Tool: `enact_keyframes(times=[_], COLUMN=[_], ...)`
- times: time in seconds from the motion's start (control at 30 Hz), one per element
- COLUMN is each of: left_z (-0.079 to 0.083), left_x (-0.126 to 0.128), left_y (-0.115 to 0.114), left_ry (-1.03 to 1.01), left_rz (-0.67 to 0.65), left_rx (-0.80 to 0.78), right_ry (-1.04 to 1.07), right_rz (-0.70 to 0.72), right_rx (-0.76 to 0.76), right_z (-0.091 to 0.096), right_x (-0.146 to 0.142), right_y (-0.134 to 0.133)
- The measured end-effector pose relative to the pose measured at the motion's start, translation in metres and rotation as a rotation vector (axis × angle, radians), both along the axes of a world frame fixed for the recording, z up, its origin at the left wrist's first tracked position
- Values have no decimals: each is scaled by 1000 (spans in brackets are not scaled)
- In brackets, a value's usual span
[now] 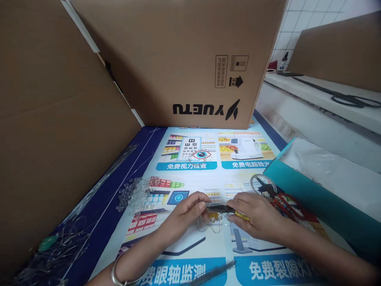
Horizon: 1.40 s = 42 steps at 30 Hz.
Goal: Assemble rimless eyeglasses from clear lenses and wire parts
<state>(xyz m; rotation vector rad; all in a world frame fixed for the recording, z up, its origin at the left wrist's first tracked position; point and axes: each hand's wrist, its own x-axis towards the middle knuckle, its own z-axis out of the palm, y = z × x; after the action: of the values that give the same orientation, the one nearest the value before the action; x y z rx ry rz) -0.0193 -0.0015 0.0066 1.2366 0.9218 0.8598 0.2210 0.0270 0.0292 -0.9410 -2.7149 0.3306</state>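
My right hand [253, 212] is wrapped round pliers [220, 208] with yellow handles and dark jaws. The jaws point left and reach the fingertips of my left hand [193, 208]. Thumb and index finger of that hand pinch together at thin wire [214, 228], which hangs in loops below the fingers with small clear beads on it. The exact spot where the jaws meet the wire is too small to make out. Left of my hands lies a pile of clear beads [139, 194]. A bundle of straight cut wires [212, 274] lies near the front edge.
Cardboard panels [166, 59] stand at the back and left. A teal box [321, 194] with plastic film is at right, beside red-handled scissors [285, 202] and a roll of tape [262, 182]. Tangled wire [62, 246] lies front left. Black scissors [348, 97] rest on the ledge.
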Motion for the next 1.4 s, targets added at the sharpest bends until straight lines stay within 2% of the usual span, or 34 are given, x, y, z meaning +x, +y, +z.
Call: enact_keyframes(times=[0.23,0.47,0.7,0.93,1.27,1.4], left_z=[-5,-7,-12,-16,-15,-14], left_x=[1,1,1,-3,-3,-4], left_y=[-1,1,1,8,4,2], left_ry=[-213,-95,-74,44,77,131], left_rz=[1,139,193,302,312,280], left_rx=[-127,-10,84,330,246,306], right_ry=[-16,-60,-69,-24,1,-13], right_rz=[16,3,-9,-4,-42,-52], right_rx=[197,271,243,217,194,141], right_z=[-3,-2,-2,0,-2,-3], right_x=[-1,-3,-2,-1,0,0], right_y=[1,1,1,0,1,0])
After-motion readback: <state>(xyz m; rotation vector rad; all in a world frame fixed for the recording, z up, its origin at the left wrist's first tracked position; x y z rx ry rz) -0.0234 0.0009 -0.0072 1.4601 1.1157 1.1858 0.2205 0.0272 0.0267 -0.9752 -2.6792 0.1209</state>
